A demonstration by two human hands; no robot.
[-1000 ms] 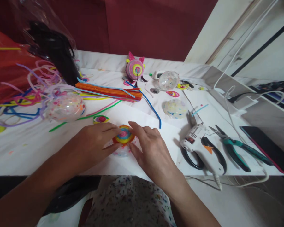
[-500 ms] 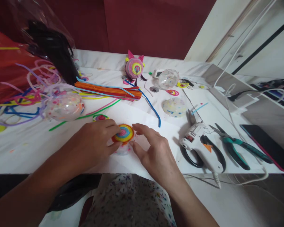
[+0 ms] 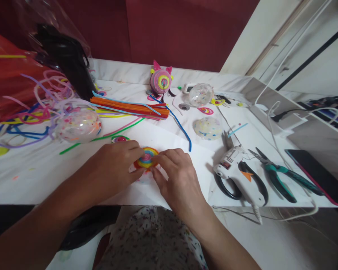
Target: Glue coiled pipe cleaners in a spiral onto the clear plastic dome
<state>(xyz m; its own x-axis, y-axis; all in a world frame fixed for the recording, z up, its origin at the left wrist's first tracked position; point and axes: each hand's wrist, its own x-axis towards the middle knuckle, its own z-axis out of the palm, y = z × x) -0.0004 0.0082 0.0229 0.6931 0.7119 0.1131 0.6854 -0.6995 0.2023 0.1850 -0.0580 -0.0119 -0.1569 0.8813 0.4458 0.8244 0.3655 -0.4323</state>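
A round coil (image 3: 147, 157) of red, orange, yellow, blue and pink rings lies on top of a clear speckled dome (image 3: 145, 177) near the table's front edge. My left hand (image 3: 116, 165) grips the coil's left side, its fingertips on the rim. From the right, my right hand (image 3: 174, 173) pinches the rim between thumb and fingers. Just behind my left hand is a small green-edged piece with a red centre (image 3: 120, 139). Most of the dome is hidden by the coil and my fingers.
Orange pipe cleaners (image 3: 129, 107) lie behind my hands, with a clear dome (image 3: 79, 126) at left. A glue gun (image 3: 239, 172) rests over scissors at right, beside green-handled pliers (image 3: 284, 174) and a phone (image 3: 315, 174). A pink figure (image 3: 161, 80) stands at the back.
My right hand has moved left and its fingers have closed onto the coil's right rim. My left hand stays at the left side.
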